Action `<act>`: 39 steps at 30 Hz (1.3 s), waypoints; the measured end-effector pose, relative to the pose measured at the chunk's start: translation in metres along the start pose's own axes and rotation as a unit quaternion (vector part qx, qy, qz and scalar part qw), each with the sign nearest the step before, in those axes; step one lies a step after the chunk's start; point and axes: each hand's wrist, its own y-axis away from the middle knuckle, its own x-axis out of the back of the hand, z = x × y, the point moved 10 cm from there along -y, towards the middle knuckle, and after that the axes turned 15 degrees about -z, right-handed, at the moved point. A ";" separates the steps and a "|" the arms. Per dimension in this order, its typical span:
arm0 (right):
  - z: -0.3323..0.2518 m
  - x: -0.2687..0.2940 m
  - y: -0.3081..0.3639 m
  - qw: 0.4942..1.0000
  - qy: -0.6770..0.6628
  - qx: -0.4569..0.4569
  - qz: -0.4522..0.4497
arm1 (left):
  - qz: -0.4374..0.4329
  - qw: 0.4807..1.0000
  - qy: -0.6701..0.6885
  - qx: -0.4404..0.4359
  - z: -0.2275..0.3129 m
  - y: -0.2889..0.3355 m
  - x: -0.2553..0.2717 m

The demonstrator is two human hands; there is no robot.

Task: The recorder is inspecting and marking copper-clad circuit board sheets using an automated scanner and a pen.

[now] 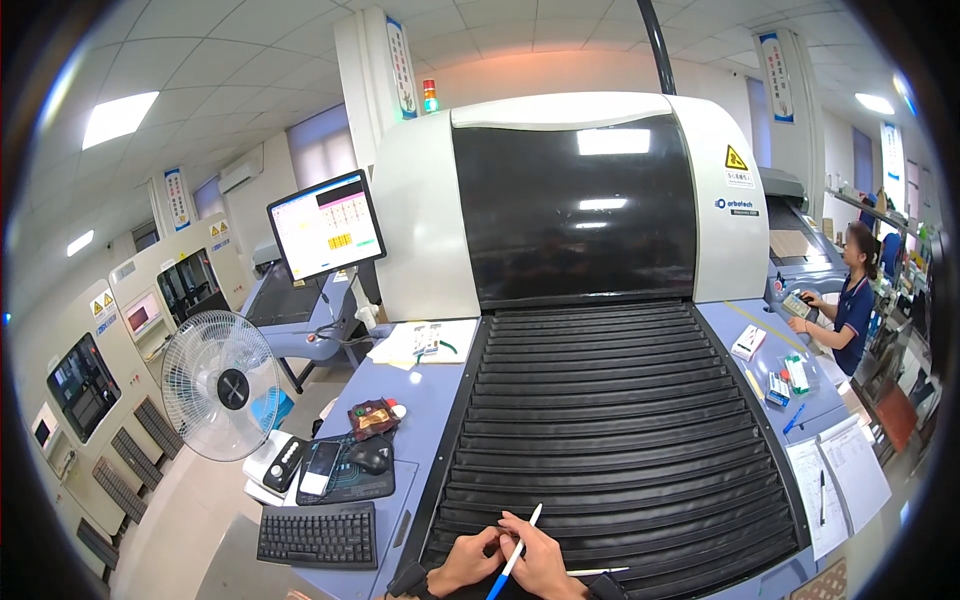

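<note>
My right hand (538, 562) is closed on a white and blue pen (517, 552), which slants up between thumb and fingers. My left hand (466, 564) is beside it with curled fingers, its fingertips meeting those of the right. Whether the left holds anything small is hidden by the fingers. Both hands are above the near end of the black ribbed cover (600, 420) of a large machine. A thin white stick-like thing (600, 571) shows just right of my right hand.
Left are a keyboard (317, 535), mouse (369, 457), phone (320, 468), fan (220, 385) and monitor (326, 224). An open notebook (855, 470) with a pen and small boxes (778, 388) lie right. Farther right, a person (852, 300) works at another machine.
</note>
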 end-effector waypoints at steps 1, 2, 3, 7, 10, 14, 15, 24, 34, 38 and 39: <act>0.000 0.000 0.000 1.000 0.000 0.000 0.000 | -0.005 1.000 -0.010 -0.002 0.001 0.000 -0.001; 0.000 0.000 0.000 1.000 -0.003 -0.003 -0.001 | -0.015 1.000 -0.018 0.004 0.000 -0.001 -0.003; 0.000 0.000 0.000 1.000 -0.006 -0.006 -0.001 | -0.009 1.000 -0.020 -0.003 0.001 0.000 -0.001; 0.001 0.000 0.000 1.000 -0.003 -0.012 -0.004 | -0.016 1.000 -0.007 -0.005 0.000 0.000 -0.002; 0.001 -0.001 0.000 1.000 0.005 -0.011 -0.008 | -0.013 1.000 -0.004 -0.003 -0.001 0.000 -0.003; 0.001 0.000 0.001 1.000 -0.002 -0.010 -0.002 | -0.012 1.000 0.006 -0.009 0.000 0.000 -0.003; 0.002 0.000 0.001 1.000 -0.004 -0.010 0.001 | -0.006 1.000 0.002 -0.013 0.001 0.000 -0.001; 0.001 0.000 0.001 1.000 -0.010 -0.013 -0.003 | -0.020 1.000 -0.005 -0.004 0.000 0.000 -0.002; 0.002 -0.007 -0.001 0.998 -0.008 -0.050 -0.038 | 0.013 0.999 0.004 -0.038 0.000 0.002 0.000; -0.004 -0.008 -0.002 0.998 0.012 -0.044 -0.035 | 0.002 0.999 -0.004 -0.048 0.005 0.003 0.003; -0.006 -0.007 -0.003 0.999 0.013 -0.035 -0.031 | 0.002 0.999 0.001 -0.048 0.006 0.003 0.005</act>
